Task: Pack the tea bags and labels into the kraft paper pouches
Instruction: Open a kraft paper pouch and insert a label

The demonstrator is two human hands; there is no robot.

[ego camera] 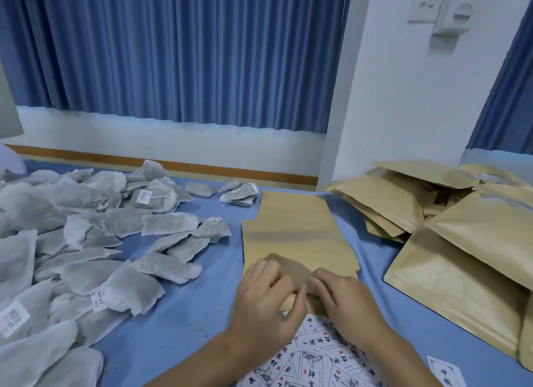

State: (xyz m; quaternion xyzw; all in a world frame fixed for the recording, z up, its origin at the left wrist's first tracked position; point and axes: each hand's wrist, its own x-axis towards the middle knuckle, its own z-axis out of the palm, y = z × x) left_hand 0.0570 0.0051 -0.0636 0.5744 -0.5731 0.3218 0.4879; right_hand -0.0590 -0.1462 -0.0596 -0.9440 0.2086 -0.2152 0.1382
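Both the left hand (266, 294) and the right hand (341, 298) pinch the mouth of the top kraft pouch (297, 236) near the table's front edge, apparently prying it open, so next comes a tea bag (168, 267) from the left-side heap.

Two bare forearms enter from the bottom edge, each ending in a bare hand. No sleeve, cuff, glove, watch, bracelet or ring shows on either. The left hand (265, 297) has slender fingers with short, plain, unpainted nails; its thumbnail catches a little light. The right hand (343, 303) shows its back, with knuckles and faint tendon lines visible. Both forearms are smooth, with no markings or tattoos that can be made out.
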